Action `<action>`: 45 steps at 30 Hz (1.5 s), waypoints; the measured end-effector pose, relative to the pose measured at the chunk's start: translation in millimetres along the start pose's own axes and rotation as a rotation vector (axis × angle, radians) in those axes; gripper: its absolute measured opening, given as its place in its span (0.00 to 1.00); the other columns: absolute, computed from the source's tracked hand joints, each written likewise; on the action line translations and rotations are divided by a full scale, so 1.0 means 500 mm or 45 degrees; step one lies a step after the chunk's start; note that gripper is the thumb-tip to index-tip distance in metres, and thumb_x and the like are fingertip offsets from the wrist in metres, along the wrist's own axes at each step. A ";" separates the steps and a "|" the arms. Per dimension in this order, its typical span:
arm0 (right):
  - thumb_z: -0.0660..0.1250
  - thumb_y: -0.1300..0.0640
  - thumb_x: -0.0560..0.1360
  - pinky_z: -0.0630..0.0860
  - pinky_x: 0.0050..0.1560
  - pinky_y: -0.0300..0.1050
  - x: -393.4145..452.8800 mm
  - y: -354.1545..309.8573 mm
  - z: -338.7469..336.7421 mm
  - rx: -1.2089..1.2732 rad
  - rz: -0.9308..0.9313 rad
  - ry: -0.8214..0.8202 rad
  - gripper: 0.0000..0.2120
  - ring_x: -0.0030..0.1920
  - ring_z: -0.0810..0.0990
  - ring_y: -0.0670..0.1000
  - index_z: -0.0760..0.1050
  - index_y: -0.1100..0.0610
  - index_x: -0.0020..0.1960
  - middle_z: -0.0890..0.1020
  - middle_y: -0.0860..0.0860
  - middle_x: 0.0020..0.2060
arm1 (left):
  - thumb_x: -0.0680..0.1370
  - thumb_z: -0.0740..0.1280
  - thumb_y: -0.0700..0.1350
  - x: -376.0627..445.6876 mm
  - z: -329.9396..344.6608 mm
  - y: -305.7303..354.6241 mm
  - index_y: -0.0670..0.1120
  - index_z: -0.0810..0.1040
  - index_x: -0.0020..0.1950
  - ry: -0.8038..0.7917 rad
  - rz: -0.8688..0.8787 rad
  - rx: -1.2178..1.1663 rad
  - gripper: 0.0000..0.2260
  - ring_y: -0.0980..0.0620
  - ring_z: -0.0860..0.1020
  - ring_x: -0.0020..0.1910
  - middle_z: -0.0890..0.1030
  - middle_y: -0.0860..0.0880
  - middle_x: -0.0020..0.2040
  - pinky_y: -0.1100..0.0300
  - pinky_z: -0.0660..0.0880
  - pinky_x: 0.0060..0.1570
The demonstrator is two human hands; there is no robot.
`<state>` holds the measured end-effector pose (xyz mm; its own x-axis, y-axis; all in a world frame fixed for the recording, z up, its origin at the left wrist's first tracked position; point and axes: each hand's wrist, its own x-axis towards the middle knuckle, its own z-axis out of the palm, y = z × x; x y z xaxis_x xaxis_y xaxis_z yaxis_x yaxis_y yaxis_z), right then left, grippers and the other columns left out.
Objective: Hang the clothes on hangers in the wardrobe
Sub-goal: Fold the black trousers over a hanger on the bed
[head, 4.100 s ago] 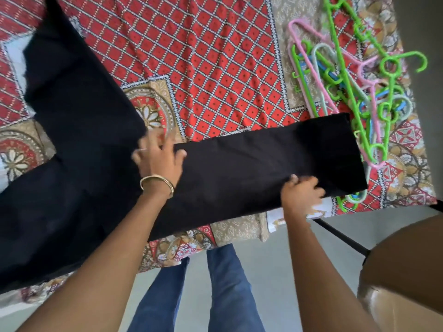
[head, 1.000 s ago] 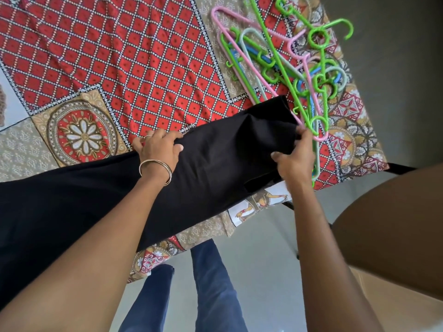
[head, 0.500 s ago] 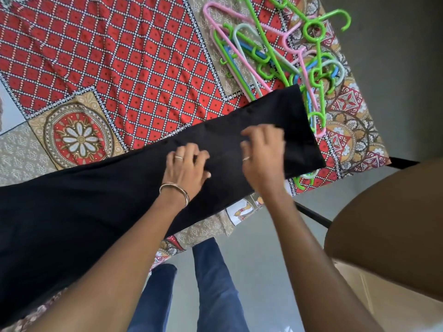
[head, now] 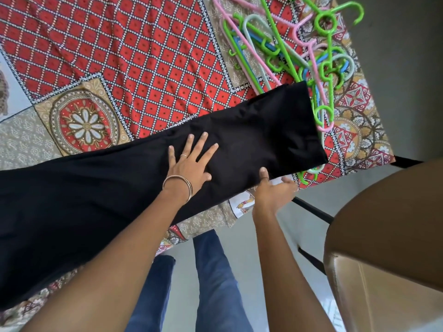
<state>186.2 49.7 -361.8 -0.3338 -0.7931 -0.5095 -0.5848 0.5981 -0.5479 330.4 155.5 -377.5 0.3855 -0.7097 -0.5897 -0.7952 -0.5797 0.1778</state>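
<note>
I judge the task barely begun: my left hand (head: 189,164) presses flat, fingers spread, on the black garment (head: 239,137) lying on the worktop (head: 143,56), my right hand (head: 273,190) pinches its near edge (fingers partly hidden), and the hangers (head: 297,44) lie unused just beside.

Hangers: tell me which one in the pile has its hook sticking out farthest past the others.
The bright green hanger on top: its open hook curls out at the pile's upper right edge, beyond the pink, blue and pale ones.

No readable text, labels, brands or numbers anywhere: the cloth (head: 143,56) carries printed patterns and figures only, no lettering.
</note>
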 end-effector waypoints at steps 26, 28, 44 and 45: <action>0.58 0.56 0.72 0.77 0.46 0.53 -0.749 0.222 0.188 -1.136 -1.968 -1.212 0.18 0.48 0.79 0.58 0.79 0.48 0.58 0.81 0.57 0.49 | 0.77 0.49 0.69 -0.605 0.172 -0.594 0.54 0.76 0.58 0.637 -1.231 -2.833 0.26 0.50 0.78 0.47 0.81 0.51 0.49 0.51 0.73 0.49; 0.70 0.49 0.67 0.77 0.46 0.52 -0.795 0.333 0.245 -1.515 -2.138 -1.200 0.25 0.50 0.79 0.57 0.77 0.44 0.64 0.80 0.57 0.55 | 0.75 0.49 0.71 -0.712 0.228 -0.681 0.57 0.74 0.61 0.768 -1.351 -2.929 0.27 0.48 0.76 0.54 0.79 0.53 0.56 0.46 0.70 0.57; 0.60 0.41 0.78 0.63 0.57 0.58 -0.783 0.352 0.270 -1.468 -1.715 -0.782 0.21 0.61 0.66 0.58 0.74 0.52 0.65 0.72 0.54 0.60 | 0.71 0.69 0.32 -0.826 0.329 -0.774 0.42 0.80 0.55 0.894 -1.472 -2.227 0.13 0.42 0.79 0.52 0.81 0.45 0.49 0.52 0.76 0.54; 0.61 0.43 0.78 0.62 0.59 0.59 -0.778 0.352 0.268 -1.495 -1.666 -0.710 0.21 0.63 0.64 0.58 0.72 0.53 0.66 0.70 0.55 0.63 | 0.71 0.68 0.30 -0.835 0.336 -0.768 0.42 0.79 0.57 0.876 -1.490 -2.234 0.17 0.42 0.78 0.53 0.80 0.45 0.50 0.52 0.75 0.55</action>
<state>312.0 479.0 -348.9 0.8143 -0.3567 -0.4579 -0.4711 -0.8670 -0.1624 396.2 741.3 -331.9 0.6042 0.3572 -0.7122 0.7855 -0.1169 0.6077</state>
